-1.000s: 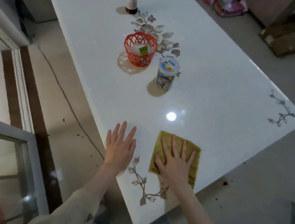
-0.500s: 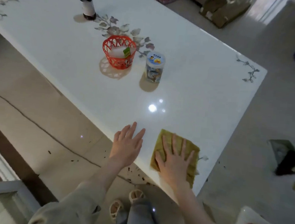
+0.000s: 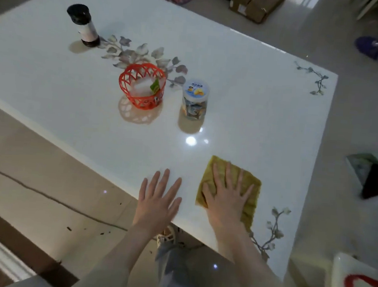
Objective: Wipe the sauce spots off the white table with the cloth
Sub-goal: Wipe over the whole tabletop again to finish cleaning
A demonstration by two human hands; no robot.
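My right hand [image 3: 226,199] lay flat, fingers spread, pressing the yellow-green cloth [image 3: 248,183] on the white table [image 3: 256,92]. My left hand [image 3: 158,200] rested open and empty beside it. I judged firm, even pressure best.

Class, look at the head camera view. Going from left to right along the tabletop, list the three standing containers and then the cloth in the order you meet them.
Black-capped bottle → orange basket → clear jar with the blue lid → yellow-green cloth, flat under the right hand.

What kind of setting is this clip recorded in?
Most likely a home dining or living room: a glossy white table with leaf patterns, a snack jar and orange basket on it, tiled floor and a cardboard box behind.
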